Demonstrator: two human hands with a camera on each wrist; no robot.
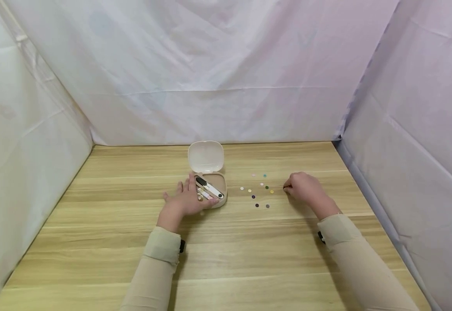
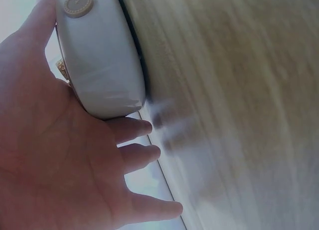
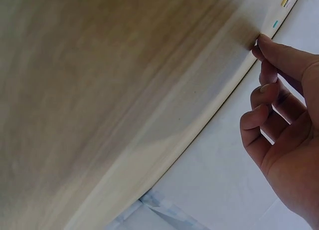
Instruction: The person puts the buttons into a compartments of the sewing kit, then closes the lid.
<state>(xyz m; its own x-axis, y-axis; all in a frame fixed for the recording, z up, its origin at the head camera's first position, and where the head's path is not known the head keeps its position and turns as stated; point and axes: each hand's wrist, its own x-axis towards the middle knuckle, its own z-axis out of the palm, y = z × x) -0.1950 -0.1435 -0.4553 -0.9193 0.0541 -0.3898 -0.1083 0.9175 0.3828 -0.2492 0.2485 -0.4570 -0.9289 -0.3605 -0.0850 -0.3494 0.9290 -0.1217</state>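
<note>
A small sewing case (image 1: pixel 222 199) stands on the table with its pale lid (image 1: pixel 206 156) raised at the back. Inside lie thread snips (image 1: pixel 209 187) with a black and white body, beside small items partly covered by the hand. My left hand (image 1: pixel 184 201) rests against the case's left side, fingers straight and spread, thumb along the front; the left wrist view shows the palm at the case wall (image 2: pixel 102 60). To the right, my right hand (image 1: pixel 305 188) pinches a small, dark, button-like piece between thumb and index fingertips, close over the table; fingertips mostly hide it.
Several small coloured buttons, among them a yellow button (image 1: pixel 272 191) and a teal button (image 1: pixel 264 176), lie scattered between the case and my right hand. White cloth (image 1: pixel 218 116) hangs behind the wooden table (image 1: pixel 241 255) and on both sides.
</note>
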